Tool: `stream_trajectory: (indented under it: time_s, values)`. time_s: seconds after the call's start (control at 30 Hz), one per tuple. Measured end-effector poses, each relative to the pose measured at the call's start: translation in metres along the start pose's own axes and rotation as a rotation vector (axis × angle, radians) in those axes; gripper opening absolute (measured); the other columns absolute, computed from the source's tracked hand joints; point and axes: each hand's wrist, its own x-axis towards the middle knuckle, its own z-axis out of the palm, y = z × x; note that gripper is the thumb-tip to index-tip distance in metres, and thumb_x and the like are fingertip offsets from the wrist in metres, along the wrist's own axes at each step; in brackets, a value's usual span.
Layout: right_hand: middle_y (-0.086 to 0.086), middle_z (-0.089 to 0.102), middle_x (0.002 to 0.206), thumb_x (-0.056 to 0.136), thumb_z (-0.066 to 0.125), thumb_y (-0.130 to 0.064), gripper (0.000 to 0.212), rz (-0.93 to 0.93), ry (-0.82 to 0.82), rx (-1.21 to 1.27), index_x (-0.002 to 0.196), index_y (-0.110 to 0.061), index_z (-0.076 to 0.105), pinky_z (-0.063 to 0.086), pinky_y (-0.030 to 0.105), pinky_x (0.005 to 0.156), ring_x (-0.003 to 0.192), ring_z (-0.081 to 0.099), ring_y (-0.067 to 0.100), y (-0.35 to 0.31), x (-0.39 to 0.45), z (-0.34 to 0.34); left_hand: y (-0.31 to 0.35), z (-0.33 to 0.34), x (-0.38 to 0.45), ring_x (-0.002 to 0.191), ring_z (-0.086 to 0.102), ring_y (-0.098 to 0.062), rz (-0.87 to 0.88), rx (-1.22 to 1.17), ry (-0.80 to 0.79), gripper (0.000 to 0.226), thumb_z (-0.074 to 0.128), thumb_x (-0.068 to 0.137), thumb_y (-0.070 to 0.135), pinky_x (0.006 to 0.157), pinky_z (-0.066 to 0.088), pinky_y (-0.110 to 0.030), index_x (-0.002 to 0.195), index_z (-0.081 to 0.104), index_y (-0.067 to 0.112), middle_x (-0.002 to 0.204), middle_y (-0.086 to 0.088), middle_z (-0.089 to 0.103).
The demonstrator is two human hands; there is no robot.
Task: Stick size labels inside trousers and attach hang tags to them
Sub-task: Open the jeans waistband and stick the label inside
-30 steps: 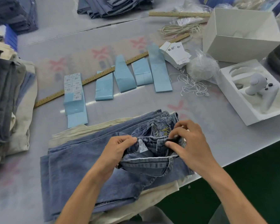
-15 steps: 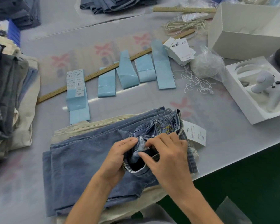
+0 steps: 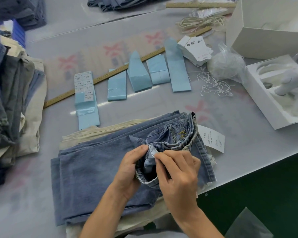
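Folded blue jeans (image 3: 96, 162) lie on top of cream trousers (image 3: 86, 134) near the table's front edge. My left hand (image 3: 129, 169) grips the turned-back waistband (image 3: 172, 143), thumb on the fabric beside a small white label (image 3: 152, 150) sewn inside it. My right hand (image 3: 179, 176) pinches that label between thumb and forefinger. A white hang tag (image 3: 212, 139) lies on the table to the right of the waistband. A strip of size stickers (image 3: 84, 85) on blue backing sits further back, left of centre.
Blue backing strips (image 3: 177, 69) and a long wooden ruler (image 3: 110, 74) lie mid-table. A stack of hang tags (image 3: 194, 48), loose strings (image 3: 215, 85) and a bagged bundle (image 3: 226, 66) sit at the right. White boxes (image 3: 265, 36) stand far right. Piled trousers (image 3: 10, 100) fill the left.
My right hand left the waistband's right side and came in to pinch the inner label. The hang tag it had covered now lies exposed. The left hand kept its grip.
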Motion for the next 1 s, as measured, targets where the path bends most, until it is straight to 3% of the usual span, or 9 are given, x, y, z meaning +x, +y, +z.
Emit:
stream_trajectory:
  time_s: [0.27,0.4,0.53,0.63,0.7,0.8,0.87,0.93,1.0]
  values:
    - [-0.001,0.071,0.089,0.088,0.080,-0.011,0.003,-0.132,0.115,0.030,0.089,-0.008,0.080,0.045,0.042,0.077,0.086,0.061,0.016,0.013,-0.014,-0.001,-0.004,-0.003,-0.002,0.110,0.059,-0.040,0.000,-0.001,0.009,0.041,0.062,0.094,0.027,0.106,0.043,-0.051,0.117,0.067,-0.006,0.120,-0.032,0.063]
    - [-0.002,0.070,0.088,0.087,0.081,-0.011,0.006,-0.169,0.132,0.045,0.084,-0.007,0.079,0.046,0.044,0.075,0.086,0.061,0.017,0.020,-0.018,-0.003,-0.005,-0.003,0.000,0.105,0.058,-0.038,0.036,-0.008,0.030,0.044,0.071,0.084,0.030,0.101,0.042,-0.051,0.112,0.069,-0.004,0.114,-0.029,0.064]
    - [-0.001,0.071,0.087,0.088,0.080,-0.011,0.009,-0.185,0.116,0.041,0.081,-0.007,0.079,0.046,0.043,0.075,0.084,0.061,0.018,0.025,-0.019,-0.006,-0.008,-0.005,0.001,0.104,0.063,-0.037,0.029,-0.019,0.024,0.037,0.067,0.089,0.028,0.107,0.039,-0.054,0.109,0.072,-0.002,0.113,-0.028,0.068]
    - [0.001,0.070,0.086,0.089,0.078,-0.010,0.009,-0.172,0.094,0.030,0.082,-0.005,0.078,0.047,0.043,0.073,0.085,0.061,0.019,0.025,-0.020,-0.008,-0.006,-0.003,-0.001,0.097,0.068,-0.034,0.024,-0.010,-0.008,0.031,0.066,0.090,0.027,0.095,0.052,-0.046,0.105,0.074,0.001,0.109,-0.025,0.070]
    - [0.002,0.069,0.092,0.091,0.077,-0.011,0.006,-0.152,0.055,0.022,0.088,-0.007,0.078,0.048,0.042,0.075,0.088,0.061,0.018,0.025,-0.018,-0.009,-0.002,0.001,-0.002,0.085,0.064,-0.028,0.056,0.056,-0.031,0.023,0.069,0.088,0.027,0.081,0.054,-0.038,0.094,0.072,0.005,0.094,-0.018,0.070]
    - [-0.004,0.070,0.108,0.098,0.068,-0.026,0.017,-0.138,-0.072,-0.015,0.105,-0.013,0.075,0.046,0.040,0.087,0.101,0.062,0.018,0.029,-0.012,-0.016,0.011,0.007,-0.006,0.077,0.057,-0.018,0.193,0.470,-0.089,0.014,0.069,0.091,0.027,0.071,0.047,-0.026,0.084,0.066,0.015,0.081,-0.006,0.064]
    - [-0.011,0.071,0.109,0.102,0.059,-0.037,0.026,-0.158,-0.148,-0.078,0.107,-0.017,0.075,0.041,0.041,0.088,0.104,0.062,0.017,0.038,-0.007,-0.029,0.026,0.013,-0.011,0.084,0.063,-0.009,0.252,0.792,-0.199,0.016,0.073,0.089,0.033,0.077,0.049,-0.021,0.099,0.068,0.022,0.091,0.006,0.069]
    - [-0.012,0.071,0.102,0.102,0.054,-0.045,0.034,-0.187,-0.186,-0.164,0.102,-0.018,0.076,0.036,0.040,0.085,0.099,0.060,0.019,0.051,-0.002,-0.045,0.038,0.017,-0.016,0.111,0.062,-0.002,0.245,1.078,-0.359,0.057,0.085,0.078,0.044,0.095,0.048,-0.019,0.128,0.057,0.039,0.120,0.017,0.064]
    - [-0.008,0.069,0.096,0.100,0.052,-0.054,0.043,-0.206,-0.219,-0.226,0.097,-0.018,0.076,0.031,0.037,0.083,0.093,0.057,0.021,0.065,0.005,-0.063,0.043,0.021,-0.019,0.122,0.048,-0.004,0.336,1.486,-0.470,0.085,0.084,0.072,0.052,0.103,0.040,-0.019,0.141,0.034,0.051,0.129,0.026,0.048]
